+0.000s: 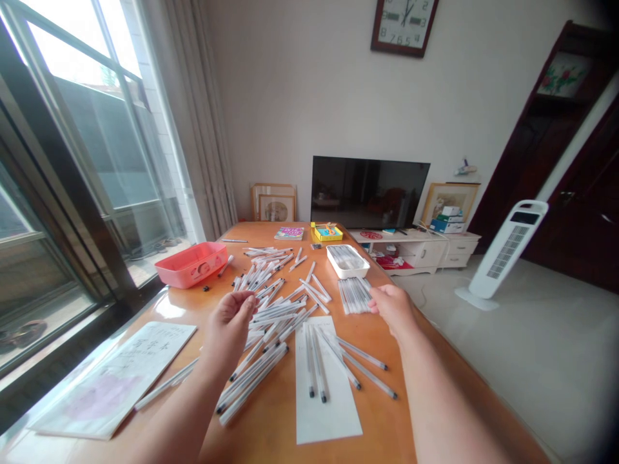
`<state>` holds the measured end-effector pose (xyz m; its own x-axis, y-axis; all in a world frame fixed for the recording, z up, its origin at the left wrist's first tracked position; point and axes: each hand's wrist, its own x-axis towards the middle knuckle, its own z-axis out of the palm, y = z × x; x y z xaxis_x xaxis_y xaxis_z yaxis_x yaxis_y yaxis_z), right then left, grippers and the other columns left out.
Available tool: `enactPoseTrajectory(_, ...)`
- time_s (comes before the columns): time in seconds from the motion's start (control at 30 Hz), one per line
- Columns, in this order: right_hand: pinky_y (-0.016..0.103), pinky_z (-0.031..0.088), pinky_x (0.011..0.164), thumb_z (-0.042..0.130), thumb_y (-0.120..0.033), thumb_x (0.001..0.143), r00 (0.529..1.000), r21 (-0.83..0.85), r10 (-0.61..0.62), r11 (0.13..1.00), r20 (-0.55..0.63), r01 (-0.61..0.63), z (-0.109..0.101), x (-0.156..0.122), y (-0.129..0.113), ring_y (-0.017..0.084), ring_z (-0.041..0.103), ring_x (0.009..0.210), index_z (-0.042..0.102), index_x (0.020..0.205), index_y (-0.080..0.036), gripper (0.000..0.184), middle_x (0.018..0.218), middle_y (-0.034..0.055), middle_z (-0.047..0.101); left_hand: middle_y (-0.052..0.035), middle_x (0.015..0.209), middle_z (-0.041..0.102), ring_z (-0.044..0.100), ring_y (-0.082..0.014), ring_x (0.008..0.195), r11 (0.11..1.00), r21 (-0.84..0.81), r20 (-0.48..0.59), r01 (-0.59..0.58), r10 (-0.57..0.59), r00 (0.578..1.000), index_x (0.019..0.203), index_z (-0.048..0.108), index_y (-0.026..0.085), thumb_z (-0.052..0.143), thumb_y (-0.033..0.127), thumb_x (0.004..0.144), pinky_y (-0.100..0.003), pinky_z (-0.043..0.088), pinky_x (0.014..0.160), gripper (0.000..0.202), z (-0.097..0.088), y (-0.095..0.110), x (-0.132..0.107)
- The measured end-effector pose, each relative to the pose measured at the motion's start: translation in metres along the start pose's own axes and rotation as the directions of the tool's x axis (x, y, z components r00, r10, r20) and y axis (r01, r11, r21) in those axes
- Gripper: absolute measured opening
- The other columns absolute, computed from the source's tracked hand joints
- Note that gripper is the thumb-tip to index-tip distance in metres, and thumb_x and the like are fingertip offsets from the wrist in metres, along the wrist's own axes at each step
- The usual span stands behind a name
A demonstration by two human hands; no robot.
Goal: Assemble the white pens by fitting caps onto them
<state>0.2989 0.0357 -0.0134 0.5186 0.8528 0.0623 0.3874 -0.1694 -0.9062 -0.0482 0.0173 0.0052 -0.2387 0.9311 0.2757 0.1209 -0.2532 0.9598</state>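
Observation:
My left hand (231,322) hovers over a heap of white-barrelled pens (264,277), thumb and fingers pinched together. Something small and dark may be at its fingertips, too small to name. My right hand (393,309) is also pinched, at the right edge of a neat row of pens (354,296); whether it grips one is hidden. Just beyond that row stands a white tray (363,269) with more pens inside. Several pens with dark ends lie on and beside a white sheet of paper (326,422) between my forearms.
A pink basket (191,267) stands at the table's left edge, near a small black piece (206,289). An exercise book (113,380) lies at the near left. A yellow box (327,232) and a booklet (289,234) are at the far end. A tower fan (505,251) stands right.

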Motion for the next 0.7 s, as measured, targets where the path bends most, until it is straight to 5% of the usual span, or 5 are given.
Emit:
enactPoseTrajectory(0.2, 0.020, 0.042, 0.053, 0.066, -0.030, 0.078, 0.862, 0.384, -0.238, 0.922, 0.448, 0.054, 0.020, -0.051, -0.044, 0.011, 0.059, 0.056, 0.061, 0.081, -0.018, 0.014, 0.069, 0.0021, 0.070, -0.0076, 0.112, 0.066, 0.064, -0.0189, 0.080, 0.749, 0.450, 0.251, -0.487, 0.417, 0.874, 0.132, 0.057, 0.027, 0.059, 0.041, 0.090, -0.032, 0.050, 0.071, 0.044, 0.011, 0.010, -0.021)
enactPoseTrajectory(0.4, 0.022, 0.040, 0.055, 0.069, -0.031, 0.080, 0.703, 0.487, -0.357, 0.873, 0.615, 0.018, 0.029, -0.079, -0.058, 0.009, 0.055, 0.055, 0.062, 0.083, -0.017, 0.015, 0.068, 0.0004, 0.068, -0.0072, 0.104, 0.068, 0.063, -0.0230, 0.090, 0.600, 0.449, 0.593, -0.662, 0.355, 0.723, 0.125, 0.064, 0.029, 0.055, 0.036, 0.093, -0.033, 0.046, 0.079, 0.033, 0.022, 0.011, -0.029)
enactPoseTrajectory(0.53, 0.023, 0.042, 0.059, 0.066, -0.041, 0.086, 0.701, 0.577, -0.391, 0.816, 0.596, -0.036, 0.039, -0.083, -0.057, 0.011, 0.059, 0.062, 0.064, 0.096, -0.018, 0.026, 0.081, 0.0036, 0.072, -0.0043, 0.081, 0.064, 0.057, -0.0187, 0.076, 0.805, 0.335, 0.539, -0.489, 0.263, 0.800, 0.093, 0.069, 0.022, 0.055, 0.039, 0.094, -0.030, 0.042, 0.070, 0.022, 0.027, 0.010, -0.030)
enactPoseTrajectory(0.63, 0.023, 0.040, 0.058, 0.063, -0.045, 0.089, 0.701, 0.497, -0.372, 0.867, 0.608, 0.029, 0.049, -0.086, -0.054, 0.011, 0.060, 0.062, 0.067, 0.099, -0.018, 0.029, 0.086, 0.0046, 0.073, -0.0021, 0.075, 0.060, 0.049, -0.0134, 0.064, 0.992, 0.059, 0.449, -0.108, 0.070, 0.891, 0.087, 0.065, 0.019, 0.059, 0.043, 0.091, -0.026, 0.039, 0.060, 0.025, 0.027, 0.011, -0.029)
enactPoseTrajectory(0.7, 0.024, 0.041, 0.059, 0.062, -0.045, 0.089, 0.671, 0.410, -0.363, 0.907, 0.647, 0.095, 0.054, -0.089, -0.053, 0.011, 0.060, 0.061, 0.070, 0.097, -0.017, 0.030, 0.086, 0.0041, 0.073, -0.0025, 0.079, 0.062, 0.048, -0.0113, 0.062, 0.980, -0.147, 0.448, 0.137, -0.058, 0.892, 0.093, 0.065, 0.018, 0.063, 0.043, 0.090, -0.024, 0.039, 0.059, 0.025, 0.027, 0.013, -0.028)
